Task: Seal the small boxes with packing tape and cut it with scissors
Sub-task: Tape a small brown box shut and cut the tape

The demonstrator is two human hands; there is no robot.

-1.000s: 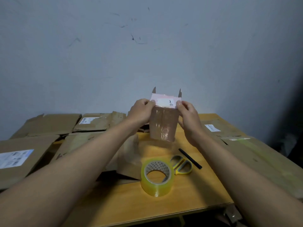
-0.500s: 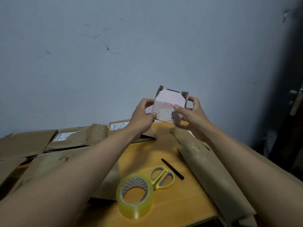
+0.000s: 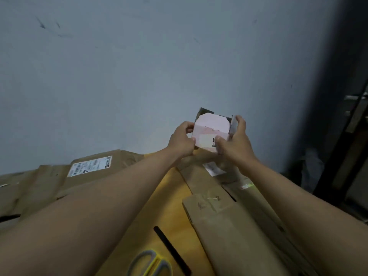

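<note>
Head view: both hands hold a small box [image 3: 212, 132] up before the wall. Left hand [image 3: 182, 141] pinches its left edge; right hand [image 3: 234, 142] grips its right side, thumb on the label. Scissors [image 3: 150, 263] lie below the hands, on the table [image 3: 169, 198].

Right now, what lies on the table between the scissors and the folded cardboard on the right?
In the head view, a black strip lies between the scissors and the folded cardboard.

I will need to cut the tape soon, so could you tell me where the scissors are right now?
In the head view the scissors lie on the wooden table at the bottom edge, centre, beside a black strip.
</note>
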